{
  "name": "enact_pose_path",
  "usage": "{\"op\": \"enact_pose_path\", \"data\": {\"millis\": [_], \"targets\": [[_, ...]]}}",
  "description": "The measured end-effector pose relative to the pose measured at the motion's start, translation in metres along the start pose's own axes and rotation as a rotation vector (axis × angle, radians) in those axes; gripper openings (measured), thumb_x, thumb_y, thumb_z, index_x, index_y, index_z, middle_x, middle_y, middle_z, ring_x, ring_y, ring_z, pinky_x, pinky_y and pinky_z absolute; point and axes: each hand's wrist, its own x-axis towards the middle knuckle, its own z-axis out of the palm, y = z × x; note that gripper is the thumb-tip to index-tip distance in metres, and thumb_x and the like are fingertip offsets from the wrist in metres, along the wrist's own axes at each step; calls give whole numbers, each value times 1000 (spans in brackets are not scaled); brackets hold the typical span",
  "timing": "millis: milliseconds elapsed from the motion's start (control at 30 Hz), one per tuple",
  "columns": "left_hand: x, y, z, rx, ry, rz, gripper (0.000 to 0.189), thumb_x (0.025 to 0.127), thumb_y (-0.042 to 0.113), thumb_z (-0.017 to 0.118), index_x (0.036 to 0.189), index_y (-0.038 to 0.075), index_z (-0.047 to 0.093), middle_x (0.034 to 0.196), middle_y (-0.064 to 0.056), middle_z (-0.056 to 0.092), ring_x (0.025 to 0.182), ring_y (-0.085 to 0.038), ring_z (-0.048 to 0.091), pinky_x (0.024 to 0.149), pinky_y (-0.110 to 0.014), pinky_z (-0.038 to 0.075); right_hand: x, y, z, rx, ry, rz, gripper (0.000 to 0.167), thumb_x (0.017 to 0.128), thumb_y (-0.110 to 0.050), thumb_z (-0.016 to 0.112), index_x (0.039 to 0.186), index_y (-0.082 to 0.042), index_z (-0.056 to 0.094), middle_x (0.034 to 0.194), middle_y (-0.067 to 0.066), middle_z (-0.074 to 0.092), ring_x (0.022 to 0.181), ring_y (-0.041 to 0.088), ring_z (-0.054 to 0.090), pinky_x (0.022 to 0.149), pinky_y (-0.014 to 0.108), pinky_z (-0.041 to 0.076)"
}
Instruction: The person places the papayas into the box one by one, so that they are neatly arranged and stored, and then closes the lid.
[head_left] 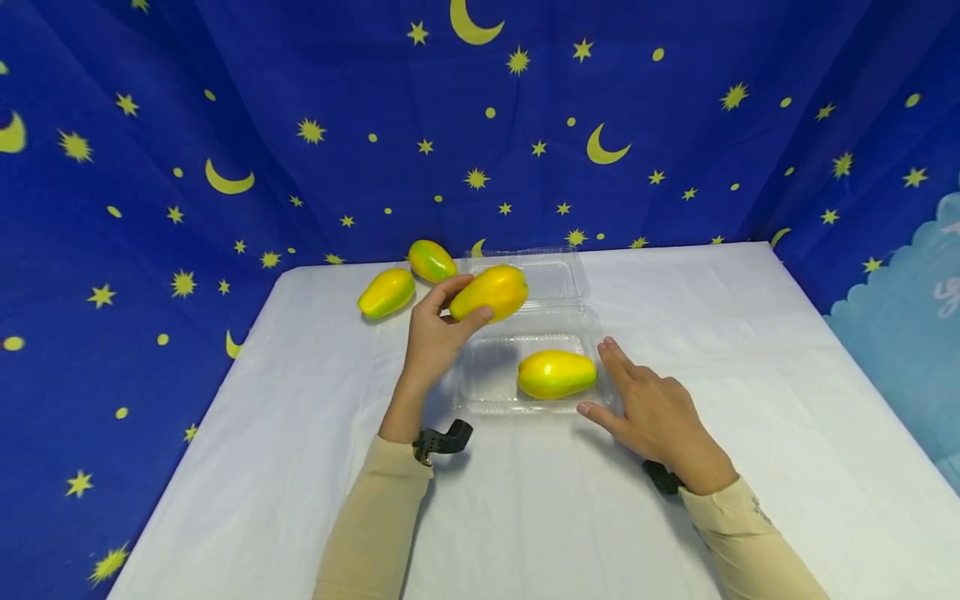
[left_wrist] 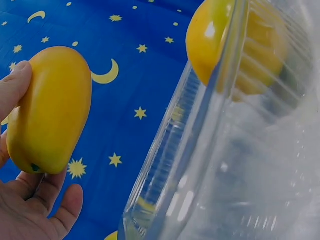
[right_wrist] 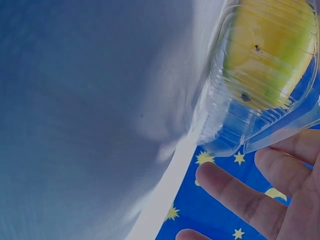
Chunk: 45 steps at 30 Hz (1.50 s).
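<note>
My left hand (head_left: 433, 340) grips a yellow papaya (head_left: 491, 292) between thumb and fingers, raised over the back left of a clear plastic clamshell box (head_left: 480, 396). In the left wrist view the held papaya (left_wrist: 52, 110) has a small dark spot at its lower end. Another papaya (head_left: 557, 375), yellow with a green end, lies in the right half of the box's base. My right hand (head_left: 663, 417) is beside the box's right edge with fingers extended, holding nothing; its fingertips are right at the rim in the right wrist view.
Two more yellow-green papayas, a nearer one (head_left: 386, 293) and a farther one (head_left: 432, 261), lie on the white-covered table (head_left: 300, 375) at the back left. The box's hinged lid (head_left: 558, 279) lies folded back toward the blue star-patterned curtain (head_left: 360, 100).
</note>
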Motion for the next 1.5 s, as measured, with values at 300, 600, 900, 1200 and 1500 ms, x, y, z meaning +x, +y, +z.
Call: {"op": "enact_pose_path", "data": {"millis": [300, 600, 900, 1200, 1500], "targets": [[-2, 0, 16, 43, -28, 32, 54, 85, 36, 81, 132, 17, 63, 122, 1, 66, 101, -15, 58, 74, -23, 50, -1, 0, 2, -4, -7, -1, 100, 90, -79, 42, 159, -8, 27, 163, 12, 33, 115, 39, 65, 60, 41, 54], [-6, 5, 39, 83, -81, 38, 57, 84, 42, 80, 134, 21, 62, 125, 7, 66, 102, -11, 59, 77, -30, 52, 0, -1, 1, 1, -7, -3, 101, 90, -79, 42, 159, -8, 26, 163, 11, 32, 114, 39, 65, 67, 47, 56], [-10, -1, 51, 125, -89, 33, 57, 84, 44, 79, 134, 23, 62, 129, 7, 63, 104, -11, 58, 79, -30, 51, -1, -1, 1, -3, 3, -16, 99, 91, -78, 43, 159, -7, 27, 163, 12, 34, 113, 39, 66, 67, 47, 57], [-12, -6, 60, 152, -119, 25, 55, 85, 44, 79, 134, 23, 62, 128, 5, 61, 101, -13, 57, 76, -29, 50, -1, -1, 1, -13, 7, -17, 98, 91, -77, 44, 158, -7, 28, 162, 12, 34, 112, 38, 66, 63, 43, 56], [-15, -13, 66, 186, -131, 5, 54, 85, 44, 78, 133, 25, 62, 130, 5, 61, 111, -14, 60, 89, -34, 55, -1, -2, 1, -7, -5, -5, 100, 90, -79, 42, 159, -9, 26, 163, 11, 33, 112, 37, 66, 64, 45, 56]]}}
